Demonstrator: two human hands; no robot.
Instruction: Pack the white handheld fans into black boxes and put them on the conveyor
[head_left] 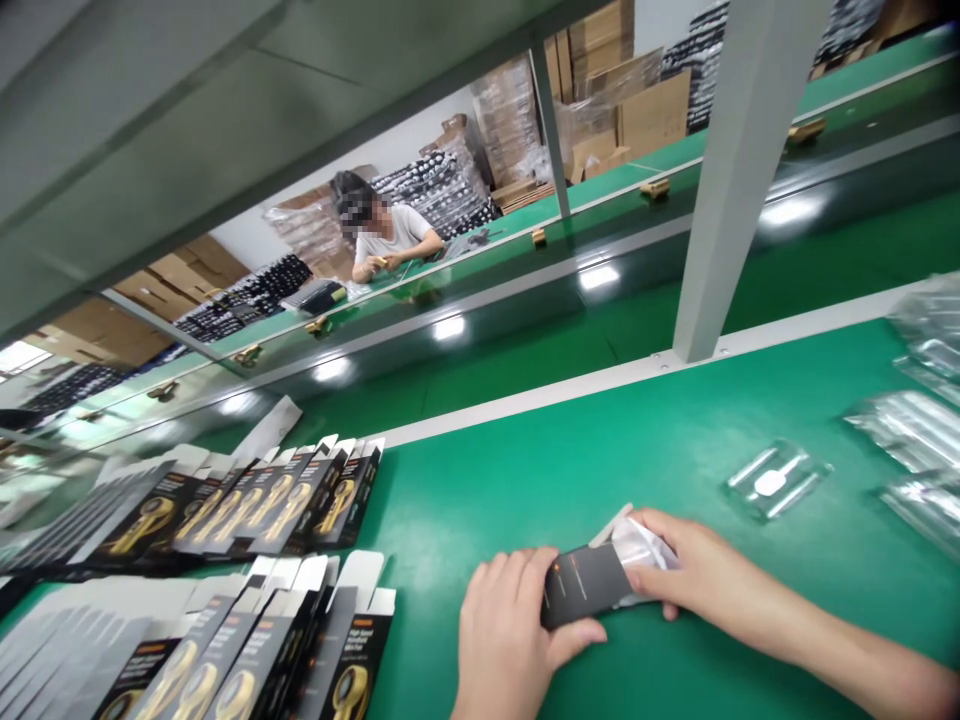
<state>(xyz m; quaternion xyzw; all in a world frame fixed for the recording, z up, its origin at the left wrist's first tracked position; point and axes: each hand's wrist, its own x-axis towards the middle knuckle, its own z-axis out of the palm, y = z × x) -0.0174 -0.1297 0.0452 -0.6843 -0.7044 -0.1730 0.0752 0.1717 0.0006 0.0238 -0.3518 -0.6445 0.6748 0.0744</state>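
Left hand point(504, 640) sits low centre in the head view, palm down on the green bench top point(675, 440), fingers curled over the near end of a small black carton point(583, 587) with the thumb under its lower edge, so it's closed on the carton and pinning it flat. Right hand point(694, 572) comes in from the right, fingers loosely bent, fingertips point(639, 573) on a clear plastic insert point(643, 548) that sticks out of the carton's open end beside the white flap point(611, 522); it looks like a light pinch, but I can't tell how deep the insert already sits. Carton lies flat on the bench between both hands, mouth pointing right and slightly away. My read: the step is seating the insert in the carton. To do it well, keep the left hand clamping the body, not the mouth, so the opening stays square; feed the insert straight along the carton's long axis; keep the white flap clear so it doesn't fold in under the plastic. Risk is a crumpled insert or a creased flap if pushed at an angle. Just right of the hands lies a loose clear blister tray point(776, 481), with more bagged clear pieces point(911, 425) at the right edge. Left side holds two fanned rows of printed flat cartons point(247, 505), well apart from the hands. Another person point(390, 238) sits at the far bench behind the conveyor.
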